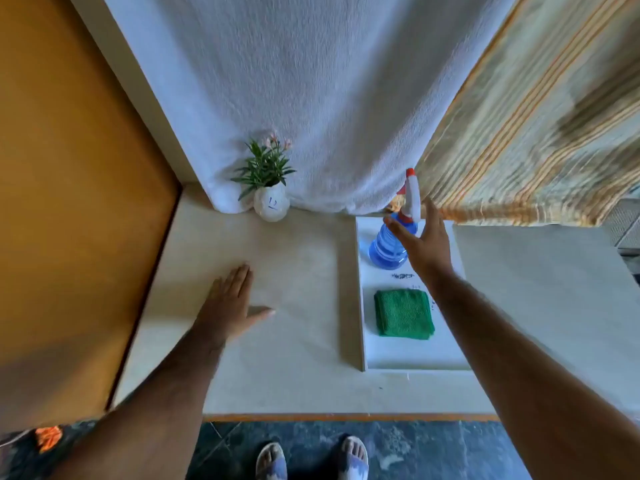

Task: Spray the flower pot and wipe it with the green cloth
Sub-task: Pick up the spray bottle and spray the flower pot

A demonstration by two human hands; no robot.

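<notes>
A small white flower pot [271,204] with a green plant and pale pink flowers stands at the back of the counter, against the white curtain. A blue spray bottle [386,249] with a white and red trigger head stands upright at the far end of a white tray [415,358]. The folded green cloth [403,314] lies in the tray's nearer half. My right hand [420,242] is open, fingers spread, right beside the bottle's neck, not closed on it. My left hand [230,303] rests flat and open on the counter, left of the tray.
The beige counter [298,341] ends at an orange-trimmed front edge near my feet. An orange-brown panel [69,202] bounds the left side. A white curtain [311,98] hangs behind the pot and a striped curtain [536,133] at the right.
</notes>
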